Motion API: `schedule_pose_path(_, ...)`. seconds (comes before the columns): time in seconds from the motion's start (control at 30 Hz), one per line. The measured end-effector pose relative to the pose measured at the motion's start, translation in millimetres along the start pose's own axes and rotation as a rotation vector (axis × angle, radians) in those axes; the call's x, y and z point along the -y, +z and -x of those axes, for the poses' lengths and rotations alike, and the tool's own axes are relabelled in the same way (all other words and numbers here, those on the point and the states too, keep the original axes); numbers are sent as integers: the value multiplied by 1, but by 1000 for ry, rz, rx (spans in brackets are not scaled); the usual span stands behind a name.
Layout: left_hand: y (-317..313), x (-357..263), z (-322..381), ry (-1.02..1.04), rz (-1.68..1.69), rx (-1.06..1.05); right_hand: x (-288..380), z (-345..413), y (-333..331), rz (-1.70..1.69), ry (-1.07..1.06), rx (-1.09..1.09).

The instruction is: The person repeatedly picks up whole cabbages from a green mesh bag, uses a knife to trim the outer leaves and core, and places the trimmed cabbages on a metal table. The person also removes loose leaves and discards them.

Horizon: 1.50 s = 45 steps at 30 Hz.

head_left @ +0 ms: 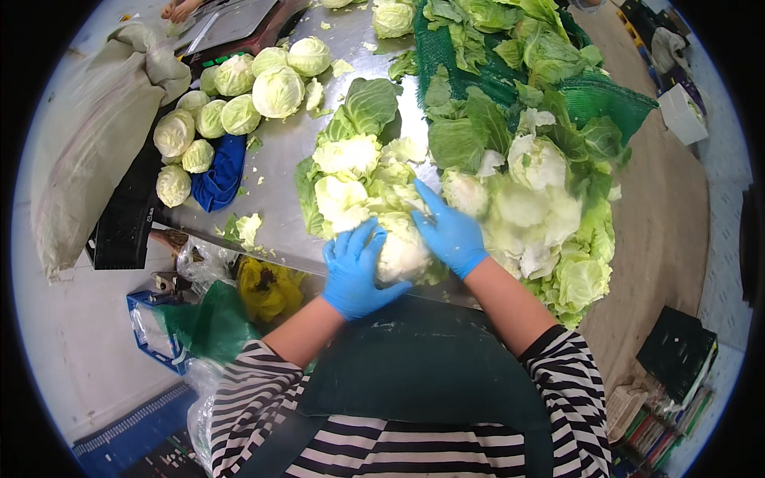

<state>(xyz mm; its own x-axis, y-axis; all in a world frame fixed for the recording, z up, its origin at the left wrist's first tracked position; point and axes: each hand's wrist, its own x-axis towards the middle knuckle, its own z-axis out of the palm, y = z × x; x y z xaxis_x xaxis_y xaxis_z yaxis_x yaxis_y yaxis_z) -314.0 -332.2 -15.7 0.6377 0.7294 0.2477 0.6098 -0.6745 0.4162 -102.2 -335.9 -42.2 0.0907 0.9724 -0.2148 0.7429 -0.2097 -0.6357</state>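
A pale cabbage head (403, 251) lies at the near edge of a metal worktable (278, 179), between my two blue-gloved hands. My left hand (358, 272) cups its left and near side, thumb stretched along the front. At its right upper side is my right hand (451, 233), with thumb and fingers spread and nothing seen held in them. Loose cabbage leaves (340, 197) are heaped just beyond my left hand. To the right of my right hand is a larger pile of torn leaves (532, 215), partly blurred.
Several trimmed cabbages (278, 91) sit at the left beside a blue cloth (221, 176). Green netting (597, 104) with outer leaves covers the far right. A white woven sack (101, 143) stands left. Another person's hands (179, 11) show at the top left.
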Motion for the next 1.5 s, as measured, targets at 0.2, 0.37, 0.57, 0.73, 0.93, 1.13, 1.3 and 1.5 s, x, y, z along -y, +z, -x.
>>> schedule_pose_path(0.2,-6,25,-3,71,145,148,-27,-24,10,34,60,13)
schedule_pose_path(0.37,7,32,3,-208,239,-47,-21,3,11,-265,20,-225)
schedule_pose_path(0.57,31,9,-9,-289,395,-147,-32,7,23,-494,-61,-28)
schedule_pose_path(0.73,33,-7,-24,-215,222,-91,0,35,-21,-17,-43,-89)
schedule_pose_path(0.93,43,-7,-21,32,294,-155,-34,27,-26,-150,174,21)
schedule_pose_path(1.13,38,18,-12,-9,470,-100,-41,17,1,-325,110,-142)
schedule_pose_path(1.3,4,2,-29,-29,103,52,-9,10,7,-137,-34,-156)
schedule_pose_path(1.5,-10,10,-33,-81,59,253,-36,-11,16,-36,79,-55)
